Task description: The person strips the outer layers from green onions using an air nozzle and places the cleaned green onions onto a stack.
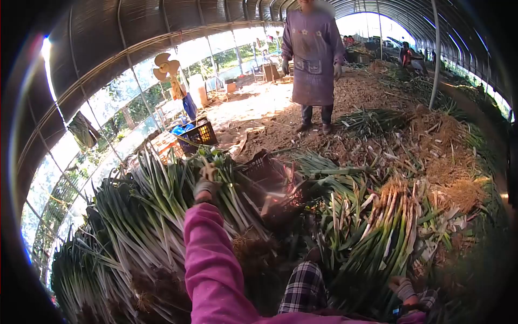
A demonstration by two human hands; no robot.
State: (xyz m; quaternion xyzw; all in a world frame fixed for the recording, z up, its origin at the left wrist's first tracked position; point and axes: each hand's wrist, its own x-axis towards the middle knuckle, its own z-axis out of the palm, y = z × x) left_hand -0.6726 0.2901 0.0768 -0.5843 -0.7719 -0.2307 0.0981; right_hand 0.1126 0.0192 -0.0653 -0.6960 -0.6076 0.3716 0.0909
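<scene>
My left hand [207, 182], in a light work glove, stretches forward over a large pile of long green onions [162, 210]. Its fingers look spread among or just above the green leaves, and no stalk clearly shows in its grasp. At the lower right my right hand [402, 288], also gloved, is low beside my knee. Its fingers look curled, and what they hold, if anything, I cannot make out. Just beyond it lies a looser bunch of green onions [391, 227], with brownish roots pointing away from me.
A person in a purple apron [313, 59] stands ahead. A black crate [197, 135] sits by the fan [167, 67] at the left. Between the onion piles are dark crate-like things [283, 200], partly blurred. Trimmed roots [450, 178] litter the right side, near a pole [436, 59].
</scene>
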